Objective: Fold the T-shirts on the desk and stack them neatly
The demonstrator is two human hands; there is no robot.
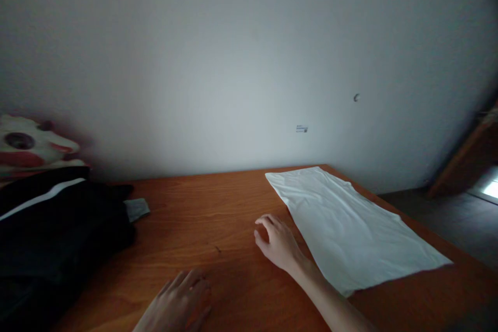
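A white cloth lies spread out, lightly wrinkled, on the right side of the wooden table. My right hand is just left of the cloth, its fingers loosely curved and the thumb apart, with nothing in it. The forearm passes in front of the cloth's near left edge. Lower down, near the bottom of the view, my left hand hovers over or rests on the wood; I cannot tell which. Its fingers are apart and it holds nothing I can see.
Dark clothing with a white stripe is heaped at the left, a small grey piece of fabric beside it. Behind it sits a white and red plush toy. A pale wall borders the table's far side.
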